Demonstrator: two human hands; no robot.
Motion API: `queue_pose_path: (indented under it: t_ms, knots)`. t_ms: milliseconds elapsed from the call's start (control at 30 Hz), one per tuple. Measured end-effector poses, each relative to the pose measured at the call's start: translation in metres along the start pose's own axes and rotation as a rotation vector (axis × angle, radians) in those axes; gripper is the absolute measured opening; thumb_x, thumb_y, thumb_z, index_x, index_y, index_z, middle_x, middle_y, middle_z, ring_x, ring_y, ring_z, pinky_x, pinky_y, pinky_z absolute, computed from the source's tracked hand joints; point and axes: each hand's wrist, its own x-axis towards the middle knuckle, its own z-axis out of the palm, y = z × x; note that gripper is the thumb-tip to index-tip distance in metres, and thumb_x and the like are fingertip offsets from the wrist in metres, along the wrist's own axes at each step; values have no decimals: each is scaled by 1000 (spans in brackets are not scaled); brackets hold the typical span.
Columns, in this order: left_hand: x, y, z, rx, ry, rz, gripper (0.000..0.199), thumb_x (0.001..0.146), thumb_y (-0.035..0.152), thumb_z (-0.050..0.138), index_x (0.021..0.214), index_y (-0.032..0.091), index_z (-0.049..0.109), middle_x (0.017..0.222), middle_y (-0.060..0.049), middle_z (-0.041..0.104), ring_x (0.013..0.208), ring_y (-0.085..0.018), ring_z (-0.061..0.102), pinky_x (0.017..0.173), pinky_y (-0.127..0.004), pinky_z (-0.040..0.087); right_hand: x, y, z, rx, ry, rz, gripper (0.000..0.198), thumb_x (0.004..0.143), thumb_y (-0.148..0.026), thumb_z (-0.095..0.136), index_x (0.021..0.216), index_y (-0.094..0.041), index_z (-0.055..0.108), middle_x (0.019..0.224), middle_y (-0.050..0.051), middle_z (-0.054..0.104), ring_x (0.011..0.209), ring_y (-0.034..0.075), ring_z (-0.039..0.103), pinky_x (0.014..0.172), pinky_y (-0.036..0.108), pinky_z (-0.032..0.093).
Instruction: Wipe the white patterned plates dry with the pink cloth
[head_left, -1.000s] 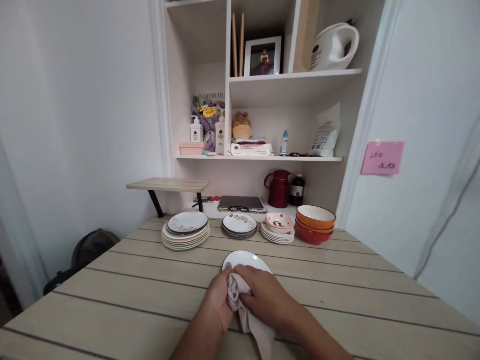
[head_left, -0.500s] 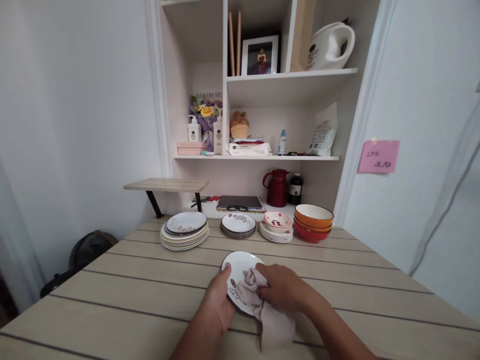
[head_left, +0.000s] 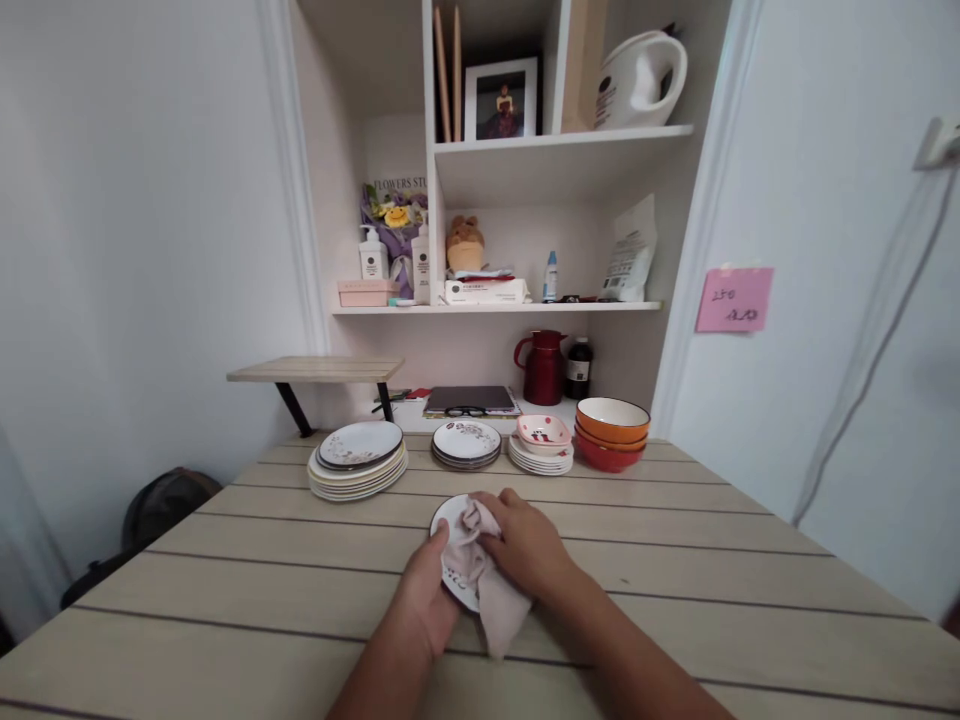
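A small white plate (head_left: 444,513) with a dark rim and a floral print is tilted above the table. My left hand (head_left: 429,590) grips its left edge, thumb on the upper face. Bunched in the fingers of my right hand (head_left: 525,540) is a pale pink cloth (head_left: 469,560), pressed against the plate's face. The cloth's loose end hangs down past the plate's lower right edge. Cloth and right hand hide much of the plate's right side.
Behind the hands stand a stack of larger plates (head_left: 358,470), a stack of small plates (head_left: 466,445), saucers with a pink bowl (head_left: 541,440) on top, and orange and red bowls (head_left: 611,435). Farther back are a small raised shelf (head_left: 319,370), a laptop (head_left: 472,399) and a red jug (head_left: 543,370).
My right hand and the cloth have moved up across the plate towards its far edge. The left hand keeps its hold. The whole view has shifted slightly.
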Motion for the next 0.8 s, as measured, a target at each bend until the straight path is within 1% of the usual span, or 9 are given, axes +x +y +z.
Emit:
queue_pose_path:
  t_ms: [133, 267, 400, 467, 500, 567, 667, 733, 800]
  knots:
    - [-2, 0, -2, 0, 1, -18, 43, 88, 32, 51, 121, 5, 54, 104, -18, 70, 94, -28, 67, 89, -40, 47, -1, 21, -11, -102, -58, 80, 26, 75, -24, 51, 97, -24, 63, 98, 8, 62, 91, 22, 58, 68, 28, 32]
    - [-1, -1, -4, 9, -3, -31, 46, 88, 35, 50, 123, 5, 53, 105, -18, 69, 95, -28, 66, 90, -41, 46, -14, 23, -20, -137, -181, 12, 23, 69, -19, 53, 89, -22, 63, 93, 7, 66, 83, 21, 59, 63, 28, 30]
    - [-1, 0, -5, 35, 9, -53, 43, 88, 37, 50, 116, 6, 57, 97, -16, 71, 91, -27, 67, 88, -40, 47, -27, -2, -19, -51, -189, -161, 24, 69, -21, 54, 91, -23, 62, 95, 6, 67, 85, 21, 59, 66, 28, 31]
    - [-2, 2, -5, 53, 33, -68, 43, 86, 39, 53, 110, 4, 60, 91, -16, 72, 89, -28, 68, 86, -39, 49, -29, -17, -14, 70, -190, -255, 31, 71, -21, 52, 101, -26, 60, 100, 4, 65, 88, 20, 58, 71, 27, 33]
    - [-3, 2, -4, 55, 38, -67, 42, 86, 39, 54, 107, 3, 61, 88, -16, 72, 88, -28, 68, 84, -38, 49, -29, -24, -12, 100, -176, -264, 39, 71, -19, 52, 109, -28, 58, 103, 3, 63, 90, 20, 58, 74, 28, 34]
    - [-3, 3, -3, 33, 28, -37, 39, 86, 38, 54, 103, 4, 63, 86, -16, 72, 87, -27, 68, 83, -36, 50, -25, -31, -7, 106, -138, -246, 47, 73, -19, 51, 118, -31, 53, 106, 3, 61, 93, 21, 57, 76, 28, 35]
    - [-2, 2, -1, -5, 14, 9, 34, 88, 34, 50, 104, 6, 62, 89, -15, 72, 87, -25, 68, 83, -35, 50, -16, -26, -4, 75, -85, -178, 53, 76, -20, 50, 127, -33, 48, 111, 5, 59, 95, 20, 57, 76, 27, 35]
    - [-2, 1, -1, -1, -8, 2, 35, 89, 33, 49, 110, 6, 60, 94, -15, 72, 89, -25, 68, 85, -36, 49, -10, -14, -5, 39, -64, -113, 50, 77, -20, 49, 125, -32, 50, 111, 5, 59, 96, 20, 57, 75, 27, 35]
    - [-2, 0, -2, 6, -25, -11, 38, 89, 32, 49, 115, 6, 58, 100, -17, 71, 91, -26, 67, 88, -38, 48, -6, -1, -9, -13, -80, -54, 39, 76, -19, 49, 113, -29, 58, 106, 5, 61, 94, 19, 58, 73, 26, 34]
